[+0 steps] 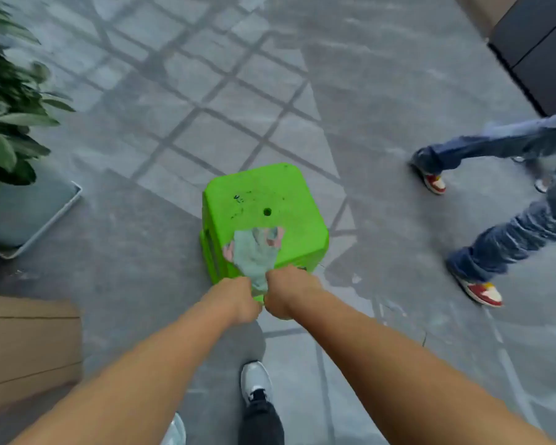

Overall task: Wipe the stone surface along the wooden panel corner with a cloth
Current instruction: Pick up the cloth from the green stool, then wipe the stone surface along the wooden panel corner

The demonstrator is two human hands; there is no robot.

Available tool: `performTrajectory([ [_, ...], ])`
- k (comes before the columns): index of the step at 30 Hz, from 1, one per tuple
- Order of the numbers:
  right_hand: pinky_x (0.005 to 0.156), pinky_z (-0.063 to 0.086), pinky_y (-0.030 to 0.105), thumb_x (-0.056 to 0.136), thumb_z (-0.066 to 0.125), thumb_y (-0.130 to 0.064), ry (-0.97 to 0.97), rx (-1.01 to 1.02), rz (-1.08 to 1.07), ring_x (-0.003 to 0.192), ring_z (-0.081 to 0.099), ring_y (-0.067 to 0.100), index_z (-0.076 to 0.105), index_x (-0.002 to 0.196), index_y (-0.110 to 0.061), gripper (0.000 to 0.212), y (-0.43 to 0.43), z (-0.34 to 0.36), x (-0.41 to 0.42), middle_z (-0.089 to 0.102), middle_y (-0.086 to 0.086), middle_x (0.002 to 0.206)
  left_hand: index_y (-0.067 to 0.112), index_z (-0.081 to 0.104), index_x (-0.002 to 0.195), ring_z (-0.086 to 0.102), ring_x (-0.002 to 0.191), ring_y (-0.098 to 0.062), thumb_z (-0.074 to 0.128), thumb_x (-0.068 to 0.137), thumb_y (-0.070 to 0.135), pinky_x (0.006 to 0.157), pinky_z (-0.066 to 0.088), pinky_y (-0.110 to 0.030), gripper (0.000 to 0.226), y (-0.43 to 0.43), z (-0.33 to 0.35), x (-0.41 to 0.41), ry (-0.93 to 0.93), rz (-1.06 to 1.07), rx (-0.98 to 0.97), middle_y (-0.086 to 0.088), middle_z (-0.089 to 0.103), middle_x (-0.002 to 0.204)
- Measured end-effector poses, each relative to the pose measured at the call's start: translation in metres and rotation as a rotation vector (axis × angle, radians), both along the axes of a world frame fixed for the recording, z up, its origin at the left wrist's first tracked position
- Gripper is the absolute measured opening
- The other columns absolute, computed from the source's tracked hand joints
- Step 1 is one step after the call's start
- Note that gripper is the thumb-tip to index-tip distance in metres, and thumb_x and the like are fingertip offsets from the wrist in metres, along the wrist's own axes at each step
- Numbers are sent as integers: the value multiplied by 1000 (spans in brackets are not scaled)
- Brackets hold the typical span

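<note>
Grey stone-tile floor fills the view, crossed by darker grout lines; it's the surface to be wiped. Landmark: the light-brown wooden panel corner, low at the left edge.

From that panel: the leafy green potted plant in its grey square tray sits above it; a bright green square plastic stool stands to its right and a bit farther out, well apart. Further right again, a second person's blue-jeaned legs with red-and-white sneakers — clear of the work zone.

The pale green cloth with pink patches hangs over the stool top, far from the panel, touching no stone as far as I can tell.

Both hands are clenched on the cloth's near end — left hand and right hand side by side, knuckles almost touching, cloth bunched between them.

Key relation: the target strip lies left of and nearer than the hands, so the left hand is the closer one. The panel edge seems to run near-to-far, so I'd expect strokes along that axis. Wiping hasn't begun, in my judgement.
</note>
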State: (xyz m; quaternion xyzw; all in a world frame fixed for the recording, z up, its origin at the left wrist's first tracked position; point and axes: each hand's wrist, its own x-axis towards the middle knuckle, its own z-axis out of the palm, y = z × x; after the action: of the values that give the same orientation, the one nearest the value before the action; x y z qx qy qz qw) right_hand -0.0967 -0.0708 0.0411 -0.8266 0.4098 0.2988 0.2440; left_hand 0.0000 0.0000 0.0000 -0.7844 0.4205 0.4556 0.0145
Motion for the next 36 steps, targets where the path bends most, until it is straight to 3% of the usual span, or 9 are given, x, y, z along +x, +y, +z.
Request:
performTrajectory([
  [6, 95, 43, 46, 90, 52, -40, -310, -242, -51, 119, 42, 40, 48, 133, -20, 47, -68, -126, 34, 41, 18, 134, 23, 37, 139, 57, 116, -45, 62, 85, 32, 95, 46, -50, 60, -56, -97, 12, -147, 567, -304, -17, 44, 134],
  [12, 86, 45, 42, 90, 58, -32, -636, -291, -109, 98, 49, 35, 59, 123, -19, 35, -41, -182, 33, 47, 15, 113, 23, 66, 98, 55, 86, -19, 75, 75, 16, 80, 39, -13, 26, -21, -154, 20, 42, 762, -607, -6, 45, 100],
  [16, 69, 51, 39, 90, 55, -31, -567, -100, -2, 89, 54, 28, 55, 108, -24, 20, 43, -196, 31, 42, 3, 104, 31, 48, 66, 47, 68, -6, 78, 63, 5, 61, 35, -9, 40, 62, -184, 31, 113, 862, -424, 4, 48, 80],
  [19, 73, 52, 41, 93, 49, -32, -353, 88, 50, 92, 59, 30, 54, 107, -24, 16, 103, -229, 37, 41, 2, 107, 23, 53, 65, 44, 62, -20, 81, 57, 8, 60, 39, -29, 33, 142, -213, 35, 276, 1027, -156, 3, 52, 63],
  [24, 85, 50, 41, 91, 55, -27, -220, 277, 164, 97, 58, 31, 61, 103, -21, 15, 177, -320, 89, 46, 7, 104, 14, 59, 72, 50, 40, -16, 75, 70, -1, 50, 51, -30, 22, 247, -281, 55, 474, 1516, -13, -9, 55, 67],
  [28, 80, 51, 37, 90, 56, -29, -413, 173, 294, 97, 59, 33, 62, 114, -25, 24, 231, -429, 188, 48, 7, 106, 16, 57, 74, 53, 54, -15, 67, 80, -5, 49, 55, -26, 24, 294, -378, 118, 428, 1849, -320, -6, 57, 71],
  [31, 87, 49, 41, 90, 53, -38, -617, 60, 485, 115, 49, 35, 53, 126, -30, 37, 269, -524, 270, 47, 10, 125, 17, 63, 98, 60, 80, -20, 67, 82, -5, 65, 52, -16, 28, 323, -466, 169, 254, 1906, -579, -8, 61, 91],
  [33, 112, 33, 46, 91, 48, -52, -643, 41, 659, 141, 25, 35, 38, 145, -28, 59, 295, -585, 310, 28, 14, 154, 23, 61, 118, 60, 107, -24, 75, 78, 15, 86, 46, -11, 42, 352, -524, 178, -102, 1665, -465, -6, 64, 114],
  [36, 121, 4, 51, 91, 33, -65, -617, -98, 751, 151, -6, 30, 14, 155, -25, 77, 326, -659, 329, 1, 11, 165, 16, 44, 148, 37, 147, -35, 66, 81, 47, 122, 26, -43, 77, 393, -601, 150, -597, 1282, -126, -13, 42, 158],
])
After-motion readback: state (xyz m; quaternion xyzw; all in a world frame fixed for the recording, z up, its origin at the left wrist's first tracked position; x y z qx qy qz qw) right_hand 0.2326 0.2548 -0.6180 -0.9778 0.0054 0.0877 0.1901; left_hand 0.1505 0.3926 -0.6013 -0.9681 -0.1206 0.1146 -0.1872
